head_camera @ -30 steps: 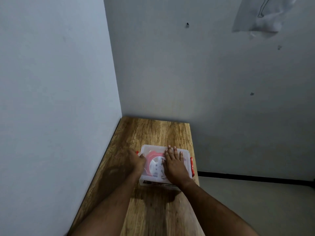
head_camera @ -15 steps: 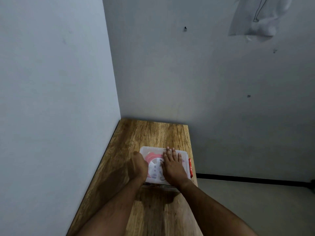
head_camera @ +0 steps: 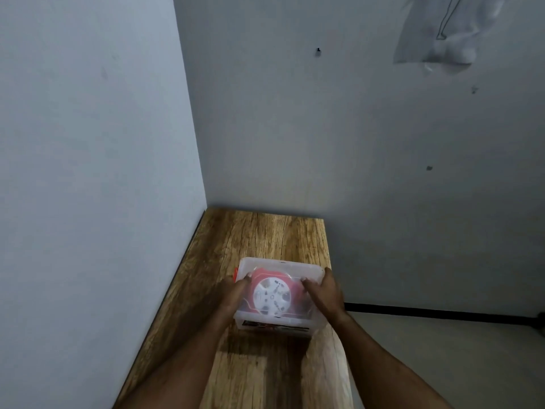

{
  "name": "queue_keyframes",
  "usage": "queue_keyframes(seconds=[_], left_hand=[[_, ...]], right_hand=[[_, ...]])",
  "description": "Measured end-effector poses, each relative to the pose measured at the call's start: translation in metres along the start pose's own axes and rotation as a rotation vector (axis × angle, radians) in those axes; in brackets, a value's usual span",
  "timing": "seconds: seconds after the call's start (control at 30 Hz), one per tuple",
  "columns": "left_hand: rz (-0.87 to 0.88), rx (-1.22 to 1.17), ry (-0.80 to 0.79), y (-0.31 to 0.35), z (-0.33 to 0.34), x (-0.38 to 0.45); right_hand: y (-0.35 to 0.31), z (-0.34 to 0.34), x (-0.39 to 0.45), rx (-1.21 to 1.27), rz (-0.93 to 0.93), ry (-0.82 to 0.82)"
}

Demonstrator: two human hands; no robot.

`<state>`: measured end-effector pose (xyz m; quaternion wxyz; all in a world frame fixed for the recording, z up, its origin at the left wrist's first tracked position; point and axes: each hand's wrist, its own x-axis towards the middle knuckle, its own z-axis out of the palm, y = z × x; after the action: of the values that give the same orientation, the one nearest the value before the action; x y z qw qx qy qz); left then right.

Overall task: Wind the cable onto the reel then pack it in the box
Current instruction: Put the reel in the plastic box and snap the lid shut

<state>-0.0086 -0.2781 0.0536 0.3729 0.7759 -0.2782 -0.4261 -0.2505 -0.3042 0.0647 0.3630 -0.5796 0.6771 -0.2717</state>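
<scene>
1. The box (head_camera: 278, 293) is a see-through plastic tub with a lid on top. It sits on the wooden table (head_camera: 265, 237), near the table's right edge and well away from the back wall.
2. The reel (head_camera: 272, 296) lies flat inside the box. It is white in the middle with pink around it, and the pink looks like the wound cable. You can see it through the lid.
3. The left hand (head_camera: 233, 293) holds the left side of the box, with the fingers resting on the lid and the thumb side hidden.
4. The right hand (head_camera: 323, 293) holds the right side of the box, with the fingers curled over the lid edge.
5. I think the box is light and stiff. The plastic looks smooth, so it could slip. Holding it at both short sides, as now, seems the safest way. The lid may pop if squeezed hard.
6. An orange clip (head_camera: 235, 275) shows at the left end of the box, just past the left hand. The clip at the right end is hidden by the right hand.
7. A moment before, the right hand lay flat on the middle of the lid and pressed down. Now it has gone to the right side. The left hand was a fist at the left edge, and now it reaches onto the lid.
8. The packing looks almost done.
</scene>
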Motion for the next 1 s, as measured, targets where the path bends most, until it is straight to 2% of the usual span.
queue_keyframes(seconds=[0.13, 0.3, 0.53, 0.67, 0.77, 0.87, 1.0], left_hand=[[-0.017, 0.066, -0.011, -0.002, 0.0, 0.003], [0.008, 0.023, -0.061, 0.005, -0.002, 0.018], [0.05, 0.036, -0.018, 0.058, -0.006, 0.037], [0.064, 0.037, -0.055, 0.089, -0.009, 0.049], [0.08, 0.01, -0.114, 0.102, -0.01, 0.072], [0.082, -0.012, -0.086, 0.115, -0.01, 0.094], [0.036, -0.035, -0.127, 0.118, -0.002, 0.141]], right_hand=[[-0.004, 0.0, 0.0, 0.035, 0.025, 0.031], [-0.011, 0.001, 0.013, 0.04, 0.017, 0.048], [-0.047, -0.01, 0.049, 0.049, -0.053, 0.066], [-0.066, -0.014, 0.077, 0.046, -0.09, 0.083], [-0.076, -0.013, 0.102, 0.035, -0.096, 0.073], [-0.085, -0.01, 0.127, 0.026, -0.091, 0.085], [-0.099, -0.008, 0.149, 0.02, -0.078, 0.084]])
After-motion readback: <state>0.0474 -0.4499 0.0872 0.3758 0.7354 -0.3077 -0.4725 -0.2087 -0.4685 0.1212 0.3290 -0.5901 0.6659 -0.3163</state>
